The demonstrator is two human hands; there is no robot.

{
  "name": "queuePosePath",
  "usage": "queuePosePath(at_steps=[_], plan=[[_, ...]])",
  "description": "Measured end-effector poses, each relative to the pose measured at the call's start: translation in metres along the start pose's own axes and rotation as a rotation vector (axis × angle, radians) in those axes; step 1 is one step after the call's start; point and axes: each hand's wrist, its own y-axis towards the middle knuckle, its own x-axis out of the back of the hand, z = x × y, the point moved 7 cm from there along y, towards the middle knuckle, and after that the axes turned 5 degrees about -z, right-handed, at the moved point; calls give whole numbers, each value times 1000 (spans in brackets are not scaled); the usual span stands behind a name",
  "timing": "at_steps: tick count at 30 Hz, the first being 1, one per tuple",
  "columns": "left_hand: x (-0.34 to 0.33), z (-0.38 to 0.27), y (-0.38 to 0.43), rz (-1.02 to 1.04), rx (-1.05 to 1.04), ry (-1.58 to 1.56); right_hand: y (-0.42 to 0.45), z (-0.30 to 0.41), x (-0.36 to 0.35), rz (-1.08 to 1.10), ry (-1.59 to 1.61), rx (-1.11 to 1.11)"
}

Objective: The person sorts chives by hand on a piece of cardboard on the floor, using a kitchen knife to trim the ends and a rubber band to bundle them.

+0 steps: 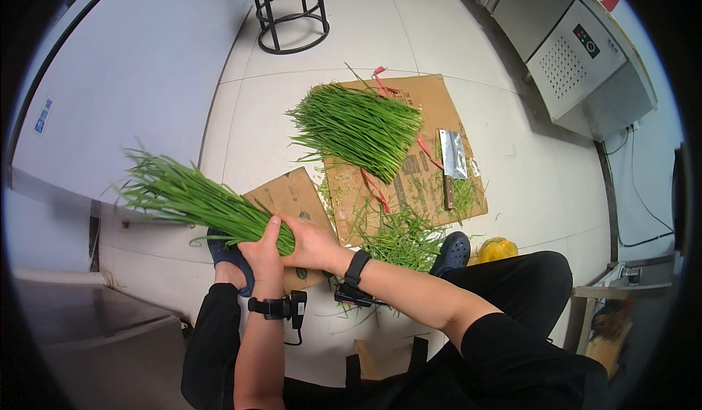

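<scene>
Both my hands grip a bunch of long green garlic chives (203,199) near its lower end. My left hand (264,251) closes round it from the near side, my right hand (312,242) from the right. The leafy tips fan out to the upper left. A larger pile of chives (359,127) lies beyond, on flattened cardboard (428,92), with red ties (429,151) beside and under it. To its right rests a cleaver (453,155) with a wooden handle. Loose trimmings (403,240) are scattered at the cardboard's near edge.
A smaller cardboard piece (299,190) lies beneath my hands. My clog-shod feet stand either side. A yellow object (496,250) sits by the right clog (454,251). A white cabinet (126,81) is at left, a black stool frame (293,20) ahead, a steel appliance (581,64) at right.
</scene>
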Motion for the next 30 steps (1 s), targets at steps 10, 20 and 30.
queuePosePath(at_steps=[10,20,30], plan=[[1,38,-11,272,-149,341,14,-50,-29,-143,187,164],[10,54,-7,177,-177,569,14,-58,-35,-113,245,102],[24,94,-6,194,-28,335,8,-70,-41,-118,208,65]])
